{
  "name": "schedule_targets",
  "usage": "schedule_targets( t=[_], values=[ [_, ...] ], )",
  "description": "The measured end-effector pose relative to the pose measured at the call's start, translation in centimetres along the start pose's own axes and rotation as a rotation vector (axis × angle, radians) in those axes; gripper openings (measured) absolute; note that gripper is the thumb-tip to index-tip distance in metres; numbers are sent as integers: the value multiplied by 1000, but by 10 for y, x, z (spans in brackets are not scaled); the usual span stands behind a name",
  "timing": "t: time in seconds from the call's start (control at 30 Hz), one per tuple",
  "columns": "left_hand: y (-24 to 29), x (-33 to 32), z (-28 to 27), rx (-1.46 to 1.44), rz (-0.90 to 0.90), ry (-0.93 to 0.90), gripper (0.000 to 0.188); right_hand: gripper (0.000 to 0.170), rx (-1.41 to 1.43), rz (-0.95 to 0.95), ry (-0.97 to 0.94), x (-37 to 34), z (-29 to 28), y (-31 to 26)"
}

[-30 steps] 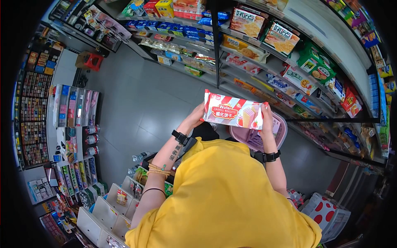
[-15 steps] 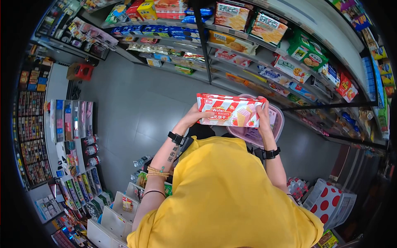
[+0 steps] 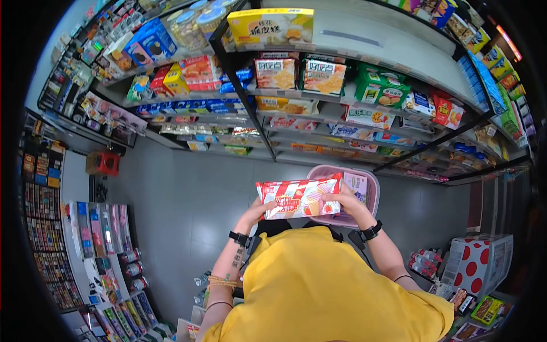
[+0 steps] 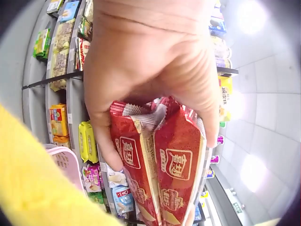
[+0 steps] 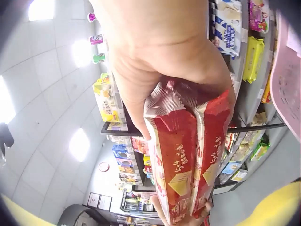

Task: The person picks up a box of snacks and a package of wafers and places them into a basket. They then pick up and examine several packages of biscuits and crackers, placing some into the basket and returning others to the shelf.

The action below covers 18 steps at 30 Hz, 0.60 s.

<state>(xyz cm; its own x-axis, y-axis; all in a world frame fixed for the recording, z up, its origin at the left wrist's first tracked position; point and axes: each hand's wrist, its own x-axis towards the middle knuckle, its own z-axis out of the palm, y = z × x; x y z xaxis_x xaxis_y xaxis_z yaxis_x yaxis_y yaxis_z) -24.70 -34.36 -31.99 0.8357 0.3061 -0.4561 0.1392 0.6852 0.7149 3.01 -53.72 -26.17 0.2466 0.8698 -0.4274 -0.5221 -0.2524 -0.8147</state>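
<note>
Two red-and-white wafer packs are held face to face in front of the yellow shirt. My left hand grips their left end, thumb laid across the printed front. At the other end, my right hand holds them with its thumb on the front as well. Seen from the left wrist, the crimped ends of both wafer packs sit between thumb and fingers of the left hand. The right wrist view has the right hand around the opposite crimped ends.
A pink basket with a light purple package in it stands on the floor beyond the packs. Shelves of boxed and bagged snacks run across the front. A display rack is at the left, with a red-dotted box at right.
The head view has tilted up, showing more of the upper shelves. Hands and wafer packs sit lower and further left in it, and the right thumb now lies on the front.
</note>
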Motion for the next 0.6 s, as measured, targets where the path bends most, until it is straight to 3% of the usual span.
schedule_targets(
  t=[0.1,0.23,0.33,0.37,0.47,0.53,0.6],
  values=[
    [0,4,2,-29,32,-97,77,64,-58,-118,8,3,0,-22],
    [5,15,4,-119,254,-229,78,65,-160,-286,1,0,-6,-100],
    [13,9,-23,-79,137,-121,68,68,-163,-436,-1,-12,-22,-184],
    [10,5,-32,-20,111,-17,58,68,-194,-538,47,-18,-23,-216],
    [-26,-3,-86,34,15,228,52,58,-253,-768,132,-15,-53,-295],
    [-52,-15,-114,-3,-37,333,51,45,-300,-761,103,-2,-75,-344],
    [-74,-31,-132,-25,-69,422,53,43,-252,-790,197,16,-79,-376]
  ],
)
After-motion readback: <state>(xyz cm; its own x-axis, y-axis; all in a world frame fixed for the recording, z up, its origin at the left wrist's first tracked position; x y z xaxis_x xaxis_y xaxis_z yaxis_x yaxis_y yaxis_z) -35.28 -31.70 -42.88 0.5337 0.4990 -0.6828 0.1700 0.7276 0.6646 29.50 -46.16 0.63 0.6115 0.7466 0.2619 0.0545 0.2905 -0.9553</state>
